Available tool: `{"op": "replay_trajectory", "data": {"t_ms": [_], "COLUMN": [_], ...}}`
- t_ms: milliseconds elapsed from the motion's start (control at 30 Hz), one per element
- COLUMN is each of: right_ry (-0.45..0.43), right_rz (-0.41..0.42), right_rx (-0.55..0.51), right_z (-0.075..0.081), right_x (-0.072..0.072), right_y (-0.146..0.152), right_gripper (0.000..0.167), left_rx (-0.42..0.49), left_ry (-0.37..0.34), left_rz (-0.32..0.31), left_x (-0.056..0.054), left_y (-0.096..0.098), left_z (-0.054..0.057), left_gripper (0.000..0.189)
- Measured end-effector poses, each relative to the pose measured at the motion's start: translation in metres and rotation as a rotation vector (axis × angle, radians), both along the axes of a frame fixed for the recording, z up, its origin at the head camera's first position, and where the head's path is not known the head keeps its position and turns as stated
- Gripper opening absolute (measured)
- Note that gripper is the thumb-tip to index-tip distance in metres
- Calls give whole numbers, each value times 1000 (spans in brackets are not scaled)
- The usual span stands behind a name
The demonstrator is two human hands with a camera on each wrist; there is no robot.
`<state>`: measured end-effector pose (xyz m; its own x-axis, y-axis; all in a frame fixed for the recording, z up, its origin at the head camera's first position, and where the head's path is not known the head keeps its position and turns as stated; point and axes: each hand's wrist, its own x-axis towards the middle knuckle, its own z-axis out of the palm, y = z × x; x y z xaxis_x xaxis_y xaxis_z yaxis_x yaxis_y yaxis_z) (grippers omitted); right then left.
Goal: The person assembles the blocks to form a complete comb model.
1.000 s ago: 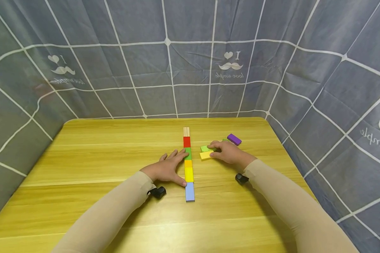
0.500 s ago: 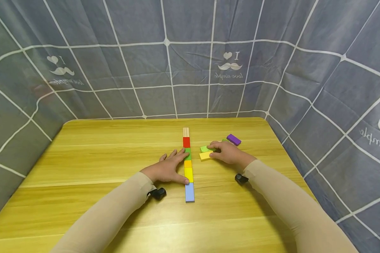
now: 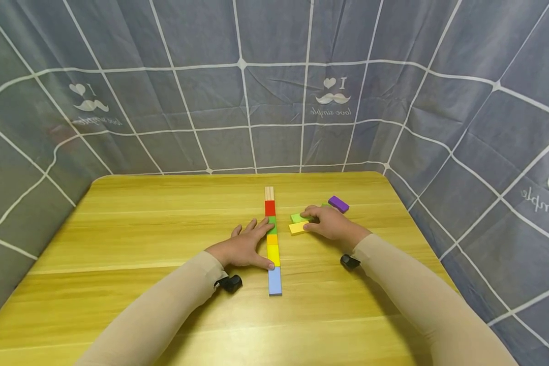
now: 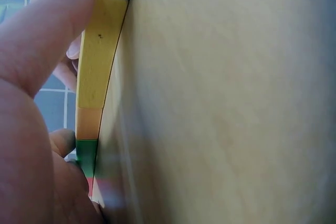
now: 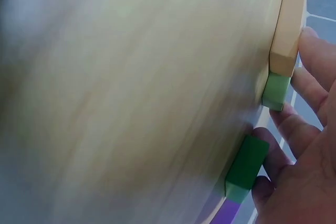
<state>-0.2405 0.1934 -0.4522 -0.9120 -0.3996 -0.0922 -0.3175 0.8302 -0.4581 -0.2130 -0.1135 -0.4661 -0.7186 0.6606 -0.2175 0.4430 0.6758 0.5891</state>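
Beige-sleeved left forearm (image 3: 160,307) extends from lower left; bare left hand (image 3: 241,250) at centre, fingers spread. Beige-sleeved right forearm (image 3: 423,295), lower right; bare right hand (image 3: 333,223) right of centre, fingers bent.

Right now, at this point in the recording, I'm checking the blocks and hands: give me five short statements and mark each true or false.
1. The blue block forms the near end of the row. True.
2. The red block sits between the orange and yellow blocks. False: it sits between the pale wooden piece and the row's green block.
3. The left hand touches the row. True.
4. The purple block is part of the row. False: it lies apart, on the table off to the right.
5. The thumb of the right hand touches the loose yellow block. True.
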Motion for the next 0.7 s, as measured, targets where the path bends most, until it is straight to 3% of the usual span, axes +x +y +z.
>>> {"op": "replay_trajectory", "data": {"t_ms": [233, 500, 700], "right_ry": [45, 145, 112], "right_rz": [15, 36, 13], "right_rx": [22, 119, 128], "right_z": [1, 3, 7], "right_x": [0, -2, -4], "right_y": [0, -2, -1], "right_gripper": [42, 34, 36], "left_rx": [2, 6, 6], "left_ry": [-4, 3, 4], "left_rz": [6, 5, 6], "left_x": [1, 1, 2], "left_y": [0, -1, 1], "left_z": [1, -1, -1], "left_gripper": [117, 116, 115]}}
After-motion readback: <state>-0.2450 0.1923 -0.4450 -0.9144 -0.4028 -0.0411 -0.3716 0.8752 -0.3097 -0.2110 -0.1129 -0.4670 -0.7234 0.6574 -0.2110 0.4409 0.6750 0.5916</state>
